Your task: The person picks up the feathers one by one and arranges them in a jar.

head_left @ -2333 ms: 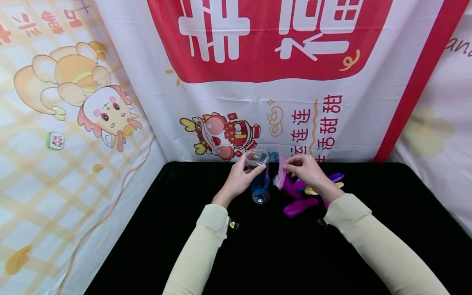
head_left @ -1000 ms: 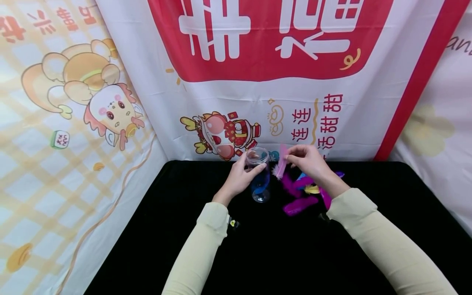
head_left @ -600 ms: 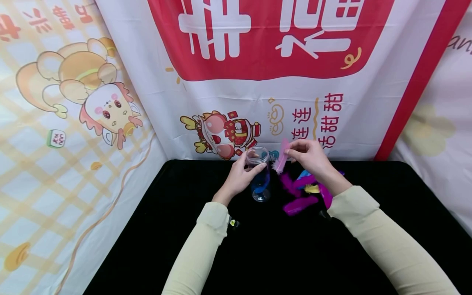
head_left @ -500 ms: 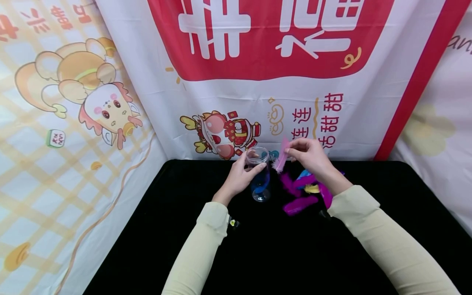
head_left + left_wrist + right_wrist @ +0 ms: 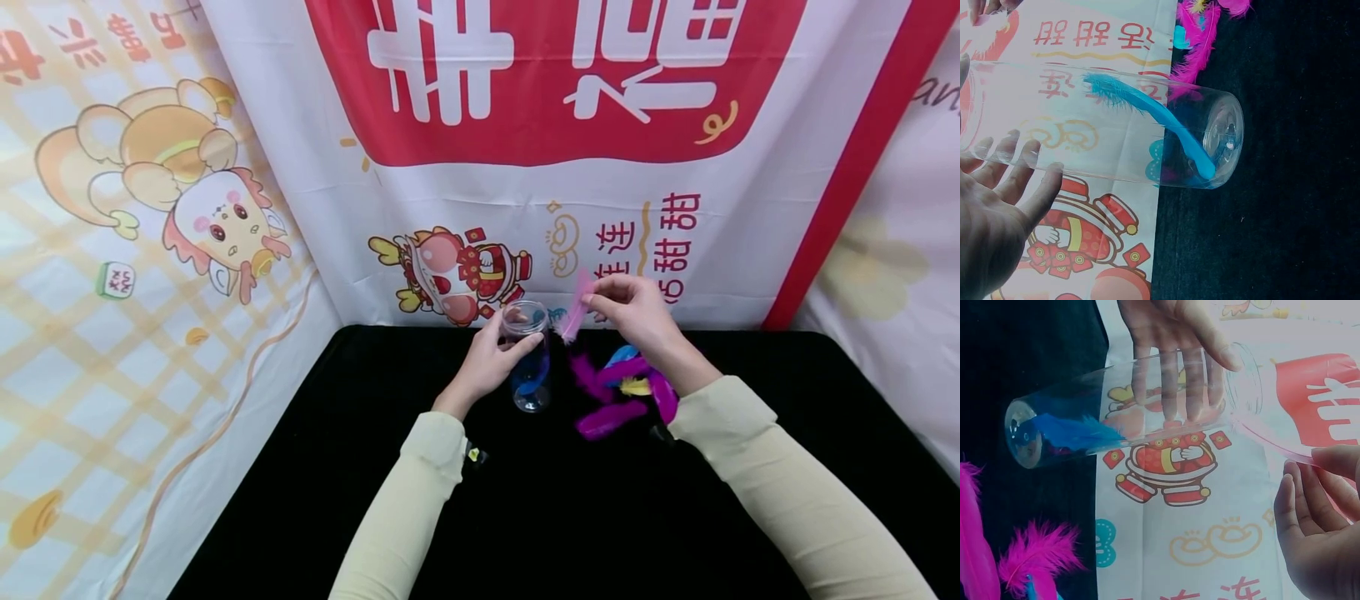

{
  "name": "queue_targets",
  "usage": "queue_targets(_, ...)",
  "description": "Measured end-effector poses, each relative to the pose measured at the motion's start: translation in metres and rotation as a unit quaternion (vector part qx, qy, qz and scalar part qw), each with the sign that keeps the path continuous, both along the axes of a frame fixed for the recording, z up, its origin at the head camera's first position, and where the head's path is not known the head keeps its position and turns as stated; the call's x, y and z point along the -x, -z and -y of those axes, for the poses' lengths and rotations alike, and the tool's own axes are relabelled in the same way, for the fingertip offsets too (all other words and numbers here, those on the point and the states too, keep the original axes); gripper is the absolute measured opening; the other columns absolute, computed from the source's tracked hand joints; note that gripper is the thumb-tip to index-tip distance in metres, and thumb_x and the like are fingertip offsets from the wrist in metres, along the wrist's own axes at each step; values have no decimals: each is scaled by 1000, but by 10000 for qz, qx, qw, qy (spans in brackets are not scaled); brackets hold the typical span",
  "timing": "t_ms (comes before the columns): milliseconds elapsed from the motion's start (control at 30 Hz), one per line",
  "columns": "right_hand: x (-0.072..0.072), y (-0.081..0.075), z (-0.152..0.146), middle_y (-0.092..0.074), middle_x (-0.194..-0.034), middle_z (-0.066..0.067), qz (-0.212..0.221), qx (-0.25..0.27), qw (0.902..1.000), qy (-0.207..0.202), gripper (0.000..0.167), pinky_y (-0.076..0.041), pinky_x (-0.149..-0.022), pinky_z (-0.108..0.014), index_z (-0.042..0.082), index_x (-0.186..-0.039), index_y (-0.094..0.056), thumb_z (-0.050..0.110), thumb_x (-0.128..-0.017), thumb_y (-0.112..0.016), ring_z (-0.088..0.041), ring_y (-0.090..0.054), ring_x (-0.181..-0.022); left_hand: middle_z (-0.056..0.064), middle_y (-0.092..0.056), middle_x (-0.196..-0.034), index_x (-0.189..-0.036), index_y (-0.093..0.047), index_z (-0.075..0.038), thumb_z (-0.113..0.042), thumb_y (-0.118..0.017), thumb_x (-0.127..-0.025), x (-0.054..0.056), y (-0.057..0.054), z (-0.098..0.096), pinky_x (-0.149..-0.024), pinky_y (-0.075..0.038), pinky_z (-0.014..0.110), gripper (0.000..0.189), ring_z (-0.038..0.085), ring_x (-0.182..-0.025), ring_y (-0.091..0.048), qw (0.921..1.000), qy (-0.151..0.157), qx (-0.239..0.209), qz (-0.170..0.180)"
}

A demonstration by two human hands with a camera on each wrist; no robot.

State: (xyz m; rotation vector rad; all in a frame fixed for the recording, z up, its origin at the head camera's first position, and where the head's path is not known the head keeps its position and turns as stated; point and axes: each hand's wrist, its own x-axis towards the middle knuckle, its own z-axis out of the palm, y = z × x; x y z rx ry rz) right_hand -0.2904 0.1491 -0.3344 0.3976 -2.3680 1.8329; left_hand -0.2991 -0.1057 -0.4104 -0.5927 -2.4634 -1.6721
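Note:
My left hand (image 5: 487,360) grips a clear, open-topped plastic jar (image 5: 530,392) round its upper part, thumb in front and fingers behind. Inside the jar lies a blue feather (image 5: 1166,119), slanting up from the base. Just right of the jar's mouth, my right hand (image 5: 637,317) pinches a pale pink feather (image 5: 575,317) between thumb and fingertips. That feather's fluffy end points down toward the jar's rim; in the right wrist view it shows as a thin pale strip beside the rim. Whether it touches the rim I cannot tell.
On the black-covered table (image 5: 525,517) several loose feathers lie below my right hand: a magenta feather (image 5: 611,419), a yellow feather (image 5: 636,387), a blue feather (image 5: 621,358) and other magenta ones. A printed cloth backdrop (image 5: 337,275) rises directly behind the table's far edge.
My right hand has risen, carrying the pink feather up from beside the jar's body to about rim height. More of the loose feathers show beneath it. The left hand and jar stay put.

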Motion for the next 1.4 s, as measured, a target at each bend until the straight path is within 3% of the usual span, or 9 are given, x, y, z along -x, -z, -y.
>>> queue_targets(500,0,-6,4,-74,-91,3,-118,292,9995,72,26,-53,-73,-27,-1,-106,-73,22,-95,-76,-24,-65,-89,8,-60,-138,-149,-46,-16,-43,-69,-98,-2,0,-1,-104,-51,42,62,18,-125,-58,10000,18,5,46)
queue_targets(667,0,-10,5,-74,-92,3,-183,289,9994,69,26,-54,-77,-30,0,-107,-73,23,-95,-76,-16,-66,-90,5,-61,-137,-149,-46,-15,-43,-70,-97,-2,0,0,-104,-51,43,63,18,-125,-59,10000,-8,-20,30)
queue_targets(933,0,-17,7,-75,-91,2,-367,412,9985,54,28,-54,-75,-26,-1,-107,-74,23,-95,-77,-16,-66,-87,11,-60,-139,-151,-44,-7,-43,-70,-98,-1,-2,0,-104,-51,45,69,20,-125,-58,10000,34,-48,35)
queue_targets(1133,0,-20,10,-75,-93,-1,-464,500,9977,9,28,-53,-73,-25,-1,-108,-74,24,-95,-77,-14,-66,-85,14,-58,-140,-149,-46,-13,-44,-70,-97,0,-1,0,-105,-50,47,65,20,-125,-58,9999,58,-91,66)
queue_targets(1400,2,-20,15,-74,-90,-1,-722,739,9946,-59,24,-57,-77,-29,-4,-103,-73,18,-94,-77,-12,-67,-82,5,-60,-138,-148,-46,-18,-45,-70,-97,0,-1,0,-104,-52,42,63,17,-125,-58,9999,-21,-43,138)
